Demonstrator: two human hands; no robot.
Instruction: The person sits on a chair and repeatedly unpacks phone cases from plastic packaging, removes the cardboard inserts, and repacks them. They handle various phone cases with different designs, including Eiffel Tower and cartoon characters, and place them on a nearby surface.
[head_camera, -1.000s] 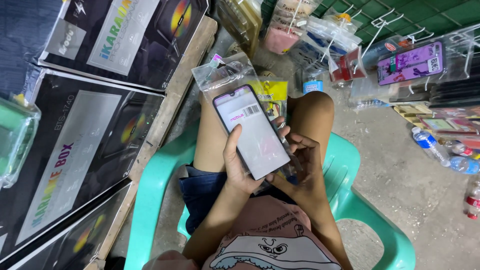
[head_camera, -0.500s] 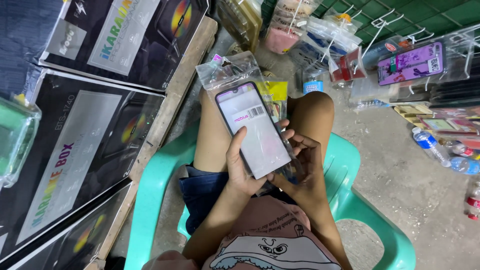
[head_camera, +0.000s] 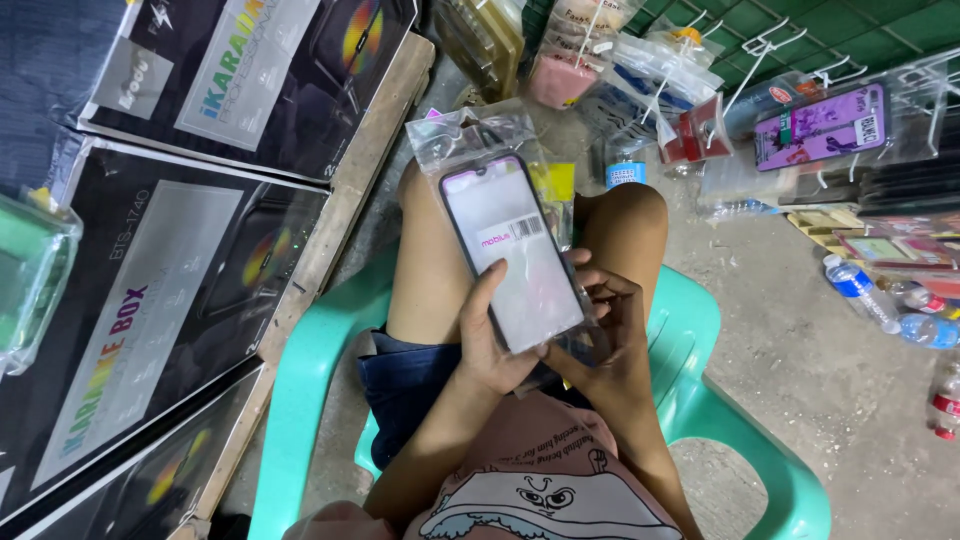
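Phone: a phone (head_camera: 515, 255) in a clear plastic sleeve, upright over the lap, screen side facing up.
Left hand: the left hand (head_camera: 490, 340) grips the phone's lower left edge, thumb pressed along the side.
Right hand: the right hand (head_camera: 605, 325) clamps the lower right corner, fingers curled on the sleeve.
Seat: a green plastic chair (head_camera: 300, 400) under the person.
Change: the phone sits a touch higher and straighter than half a second ago; both hands keep the same grip.
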